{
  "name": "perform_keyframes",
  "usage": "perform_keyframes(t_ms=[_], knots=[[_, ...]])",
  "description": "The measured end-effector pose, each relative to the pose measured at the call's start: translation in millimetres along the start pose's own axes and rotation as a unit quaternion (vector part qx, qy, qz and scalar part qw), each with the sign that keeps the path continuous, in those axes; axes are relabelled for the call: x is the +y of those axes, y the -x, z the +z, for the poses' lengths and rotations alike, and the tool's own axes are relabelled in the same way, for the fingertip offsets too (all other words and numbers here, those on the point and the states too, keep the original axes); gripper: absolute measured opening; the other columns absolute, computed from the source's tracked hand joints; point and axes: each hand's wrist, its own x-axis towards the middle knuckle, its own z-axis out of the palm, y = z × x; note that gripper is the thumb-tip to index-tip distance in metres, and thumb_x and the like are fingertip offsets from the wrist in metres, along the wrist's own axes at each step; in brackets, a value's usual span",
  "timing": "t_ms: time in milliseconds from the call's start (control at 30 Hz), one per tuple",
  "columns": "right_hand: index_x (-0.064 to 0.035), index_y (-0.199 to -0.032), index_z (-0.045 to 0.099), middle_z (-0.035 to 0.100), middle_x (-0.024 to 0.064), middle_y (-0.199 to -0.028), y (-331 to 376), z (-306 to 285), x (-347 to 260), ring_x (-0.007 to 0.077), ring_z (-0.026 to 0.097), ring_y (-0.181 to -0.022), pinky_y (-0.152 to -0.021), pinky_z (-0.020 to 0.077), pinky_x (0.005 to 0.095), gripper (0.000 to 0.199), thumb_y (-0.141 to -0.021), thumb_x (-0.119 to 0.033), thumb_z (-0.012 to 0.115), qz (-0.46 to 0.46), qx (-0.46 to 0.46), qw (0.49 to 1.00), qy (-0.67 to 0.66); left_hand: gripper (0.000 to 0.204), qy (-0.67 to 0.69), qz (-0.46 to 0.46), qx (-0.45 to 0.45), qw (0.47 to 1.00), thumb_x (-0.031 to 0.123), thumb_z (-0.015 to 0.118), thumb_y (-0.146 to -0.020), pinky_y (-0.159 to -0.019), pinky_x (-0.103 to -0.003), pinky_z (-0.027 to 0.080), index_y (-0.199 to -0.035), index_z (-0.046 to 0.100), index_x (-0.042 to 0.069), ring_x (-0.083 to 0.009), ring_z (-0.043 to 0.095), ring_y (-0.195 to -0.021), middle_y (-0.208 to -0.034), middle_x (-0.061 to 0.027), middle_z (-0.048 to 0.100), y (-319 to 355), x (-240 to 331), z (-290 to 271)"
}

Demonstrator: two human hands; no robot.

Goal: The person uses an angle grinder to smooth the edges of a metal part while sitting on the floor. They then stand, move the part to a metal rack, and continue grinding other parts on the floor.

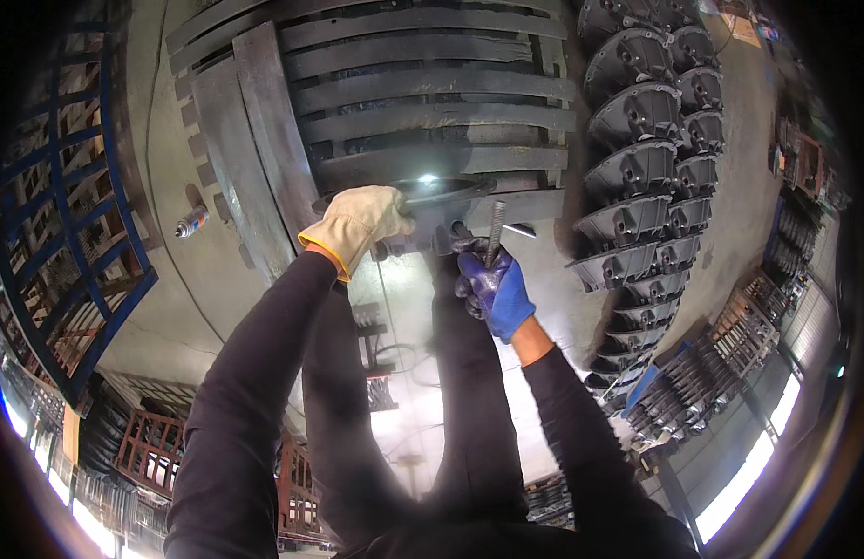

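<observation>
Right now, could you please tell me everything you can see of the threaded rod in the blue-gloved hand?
The threaded rod is a slim grey metal bar, ridged along its visible length like a long bolt. It stands nearly upright, tilted slightly, with its upper end free near the stacked flat steel bars. The right hand, in a blue and dark coated glove, grips its lower part, hiding that end. It looks dull and unpainted.

The left hand [357, 224] hides the end of the ring-shaped metal piece [450, 191].
</observation>
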Motion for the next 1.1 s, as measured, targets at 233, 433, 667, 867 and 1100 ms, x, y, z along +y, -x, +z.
perform_keyframes(t_ms=[233,433,667,867,1100], knots=[[-0.0025,-0.116,0.067,0.07,0.0214,-0.088,-27,-22,-34,0.0348,0.067,-0.071,-0.061,0.0531,0.0394,0.028,-0.101,-0.026,0.066,-0.103,-0.16,0.745,0.639,0.043,-0.019,-0.037,-0.021,0.999,0.043,0.075,-0.084,-0.08,-0.045,0.055,-0.095,0.073,0.001,-0.0363,0.072,-0.09,-0.091,-0.0181,0.073,-9,-1,3],[-0.0063,-0.114,0.067,0.064,0.002,-0.081,6,10,-1,0.0115,0.058,-0.061,-0.051,0.0445,0.028,0.024,-0.1,-0.026,0.069,-0.087,-0.002,0.978,0.191,0.038,-0.004,-0.031,-0.011,0.999,0.039,0.074,-0.086,-0.075,-0.045,0.055,-0.09,0.072,0.002,-0.035,0.072,-0.083,-0.082,-0.0165,0.071,1,11,4],[-0.0066,-0.122,0.068,0.065,0.0038,-0.082,21,28,20,0.0183,0.059,-0.064,-0.059,0.0482,0.0329,0.028,-0.1,-0.024,0.068,-0.138,0.063,0.938,0.313,0.036,-0.043,-0.005,0.019,0.999,0.039,0.073,-0.086,-0.069,-0.043,0.055,-0.085,0.074,0.003,-0.0296,0.073,-0.073,-0.076,-0.0139,0.072,11,14,14],[-0.0055,-0.098,0.073,0.075,0.0228,-0.105,-11,-16,-48,0.0409,0.072,-0.097,-0.087,0.057,0.0502,0.024,-0.094,-0.022,0.056,-0.126,-0.17,0.508,0.835,0.036,-0.04,-0.026,0.01,0.999,0.04,0.075,-0.085,-0.07,-0.043,0.055,-0.09,0.075,0.004,-0.0312,0.073,-0.075,-0.075,-0.0121,0.072,6,16,12],[-0.0086,-0.105,0.072,0.075,0.0187,-0.096,-53,13,30,0.0352,0.073,-0.088,-0.076,0.057,0.0471,0.021,-0.098,-0.025,0.06,-0.171,0.1,0.852,0.485,0.037,-0.009,-0.015,0.005,1.0,0.036,0.077,-0.086,-0.071,-0.042,0.055,-0.094,0.073,0.001,-0.0324,0.073,-0.078,-0.081,-0.017,0.073,9,16,12]])
